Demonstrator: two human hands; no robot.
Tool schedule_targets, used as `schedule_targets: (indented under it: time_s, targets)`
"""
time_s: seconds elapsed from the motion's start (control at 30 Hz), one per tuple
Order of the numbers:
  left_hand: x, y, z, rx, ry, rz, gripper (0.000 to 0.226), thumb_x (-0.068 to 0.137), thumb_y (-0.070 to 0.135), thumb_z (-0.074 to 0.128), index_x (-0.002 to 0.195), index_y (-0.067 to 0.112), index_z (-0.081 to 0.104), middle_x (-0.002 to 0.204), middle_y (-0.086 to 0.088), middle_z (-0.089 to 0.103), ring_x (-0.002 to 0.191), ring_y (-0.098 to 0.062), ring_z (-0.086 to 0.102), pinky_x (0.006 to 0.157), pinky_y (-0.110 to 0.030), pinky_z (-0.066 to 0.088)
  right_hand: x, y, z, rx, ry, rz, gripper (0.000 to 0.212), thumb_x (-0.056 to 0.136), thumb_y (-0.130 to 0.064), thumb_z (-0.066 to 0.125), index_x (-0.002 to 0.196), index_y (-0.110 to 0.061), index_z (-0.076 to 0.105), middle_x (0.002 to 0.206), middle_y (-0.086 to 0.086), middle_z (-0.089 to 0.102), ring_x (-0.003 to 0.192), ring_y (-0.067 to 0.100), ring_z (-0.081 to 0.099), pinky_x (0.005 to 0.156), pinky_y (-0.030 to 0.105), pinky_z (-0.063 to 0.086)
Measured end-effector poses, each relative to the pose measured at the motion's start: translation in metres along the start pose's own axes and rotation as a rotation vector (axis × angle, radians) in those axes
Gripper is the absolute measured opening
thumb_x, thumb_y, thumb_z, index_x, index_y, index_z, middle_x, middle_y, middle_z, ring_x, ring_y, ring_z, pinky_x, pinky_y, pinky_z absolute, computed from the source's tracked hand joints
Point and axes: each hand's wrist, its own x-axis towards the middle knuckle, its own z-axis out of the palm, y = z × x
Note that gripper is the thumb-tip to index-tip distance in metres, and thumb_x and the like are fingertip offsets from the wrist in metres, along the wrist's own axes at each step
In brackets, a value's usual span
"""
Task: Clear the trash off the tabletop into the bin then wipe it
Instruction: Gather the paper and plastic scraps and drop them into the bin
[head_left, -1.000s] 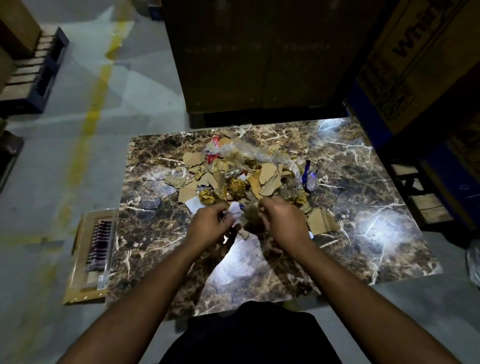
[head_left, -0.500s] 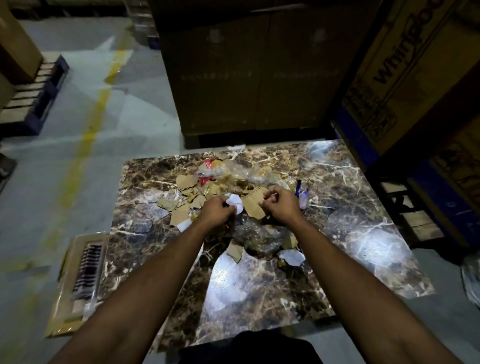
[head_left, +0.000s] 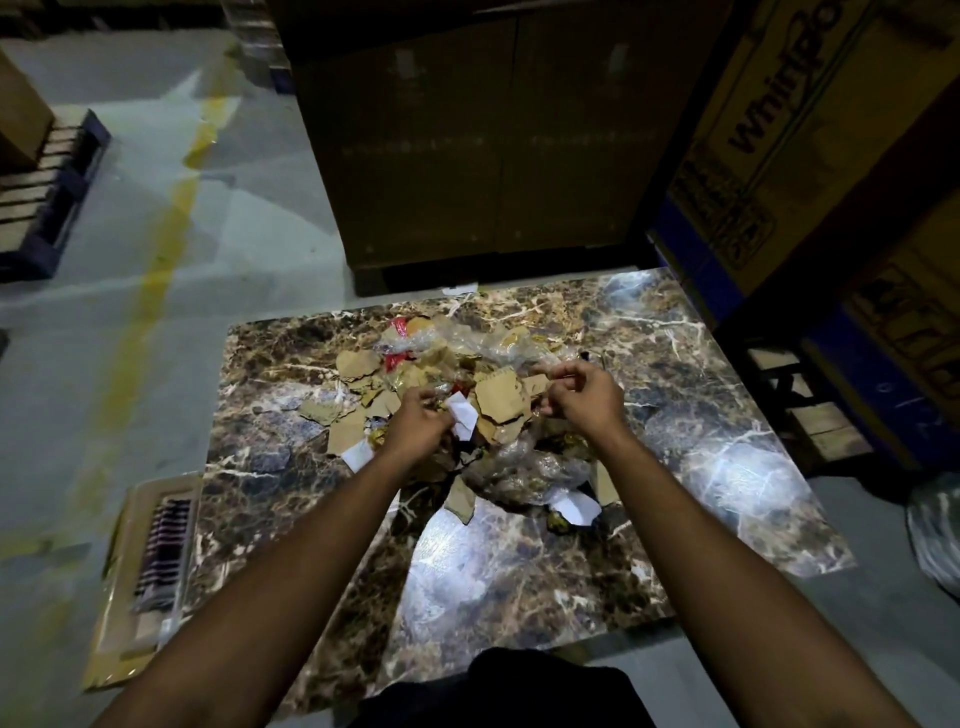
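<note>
A heap of trash (head_left: 447, 374), made of torn cardboard scraps, red wrappers, gold foil and clear plastic, lies on the brown marble tabletop (head_left: 519, 561). My left hand (head_left: 418, 423) grips a white paper scrap (head_left: 462, 413) at the heap's near left. My right hand (head_left: 579, 395) has curled fingers pinching clear plastic film (head_left: 524, 467) at the heap's right side. A torn cardboard piece (head_left: 501, 397) sits between both hands. More white paper (head_left: 574, 506) lies near the front of the heap. No bin is clearly visible.
A flat cardboard tray with dark items (head_left: 145, 571) lies on the floor left of the table. Large cardboard boxes (head_left: 467, 135) stand behind and right. A wooden pallet (head_left: 47, 192) sits far left. A plastic bag (head_left: 935, 540) shows at the right edge.
Both hands moved from the heap's near edge further into it, and my right hand lifted and shifted right, pulling at the plastic. The camera tilted up slightly.
</note>
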Motion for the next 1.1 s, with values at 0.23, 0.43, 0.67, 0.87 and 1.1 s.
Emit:
schedule_targets:
  time_s: [0.23, 0.43, 0.67, 0.87, 1.1]
  targets:
    - [-0.030, -0.001, 0.010, -0.067, 0.016, 0.140, 0.017, 0.096, 0.016, 0.061, 0.109, 0.026, 0.062, 0.098, -0.007, 0.071, 0.085, -0.029, 0.069, 0.075, -0.043, 0.056, -0.026, 0.017, -0.028, -0.011, -0.043, -0.014, 0.014, 0.096, -0.001, 0.061, 0.105, -0.009, 0.067, 0.088, 0.011, 0.072, 0.064, 0.019, 0.069, 0.068, 0.042, 0.063]
    - [-0.060, -0.015, 0.036, 0.024, -0.035, 0.272, 0.015, 0.096, 0.013, 0.062, 0.099, 0.026, 0.068, 0.096, 0.010, 0.070, 0.082, -0.008, 0.065, 0.064, -0.021, 0.049, -0.049, 0.040, -0.050, -0.010, -0.054, -0.058, 0.012, 0.095, -0.011, 0.067, 0.107, -0.014, 0.070, 0.096, 0.005, 0.072, 0.078, 0.020, 0.071, 0.065, 0.037, 0.062]
    - [-0.089, -0.015, 0.079, 0.005, -0.062, 0.294, 0.019, 0.096, 0.008, 0.060, 0.095, 0.026, 0.068, 0.097, 0.005, 0.072, 0.087, -0.009, 0.066, 0.075, -0.024, 0.051, -0.056, 0.089, -0.088, -0.187, -0.125, -0.103, 0.019, 0.096, -0.013, 0.066, 0.099, -0.030, 0.071, 0.094, -0.011, 0.071, 0.084, 0.012, 0.069, 0.065, 0.025, 0.053]
    - [-0.113, -0.030, 0.102, -0.028, 0.188, 0.166, 0.008, 0.095, 0.011, 0.061, 0.099, 0.016, 0.064, 0.090, 0.002, 0.067, 0.073, -0.008, 0.060, 0.056, -0.011, 0.041, -0.049, 0.119, -0.108, -0.401, -0.123, -0.175, 0.031, 0.090, -0.023, 0.072, 0.120, -0.022, 0.068, 0.113, 0.001, 0.064, 0.092, 0.013, 0.062, 0.071, 0.017, 0.042]
    - [-0.092, -0.030, 0.109, -0.398, 0.011, -0.270, 0.036, 0.097, 0.044, 0.059, 0.127, 0.027, 0.046, 0.137, -0.006, 0.050, 0.111, -0.027, 0.055, 0.079, -0.038, 0.053, -0.035, 0.133, -0.078, -0.606, -0.164, 0.167, 0.051, 0.098, -0.051, 0.046, 0.148, -0.041, 0.039, 0.158, 0.018, 0.030, 0.143, 0.046, 0.027, 0.113, 0.055, 0.031]
